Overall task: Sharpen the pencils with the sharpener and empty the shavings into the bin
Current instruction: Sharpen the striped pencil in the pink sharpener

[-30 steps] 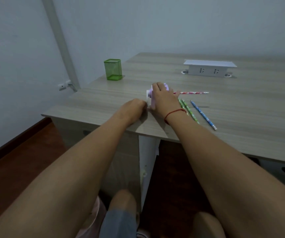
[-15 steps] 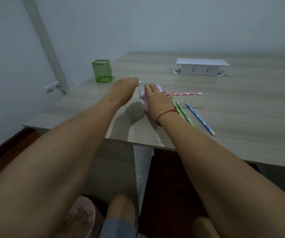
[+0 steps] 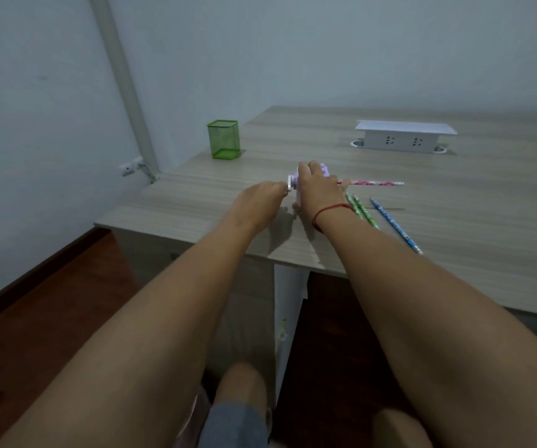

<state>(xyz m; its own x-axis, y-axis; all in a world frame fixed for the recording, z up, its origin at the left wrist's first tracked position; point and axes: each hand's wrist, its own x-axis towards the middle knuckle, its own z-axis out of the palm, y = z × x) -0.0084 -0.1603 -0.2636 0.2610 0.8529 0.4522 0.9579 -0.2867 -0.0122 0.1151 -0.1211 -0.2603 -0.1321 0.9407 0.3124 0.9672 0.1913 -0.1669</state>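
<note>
The right hand (image 3: pixel 320 192) clamps over the purple sharpener (image 3: pixel 322 169), fingers curled round its body, on the table (image 3: pixel 470 215) near the front edge. The left hand (image 3: pixel 260 202) pinches the white crank (image 3: pixel 290 187) at the sharpener's left end. A pink pencil (image 3: pixel 373 183) sits inserted from the right. Two green pencils (image 3: pixel 362 210) and a blue pencil (image 3: pixel 394 224) lie just beside. A green mesh holder (image 3: pixel 224 139) stands well apart.

We see a lilac sharpener (image 3: pixel 324 170) upright on the desk (image 3: pixel 454 221), a pink patterned pencil (image 3: pixel 373 183) lying level in its right side. Two green pencils (image 3: pixel 364 211) and a blue pencil (image 3: pixel 396 225) lie nearer.
</note>
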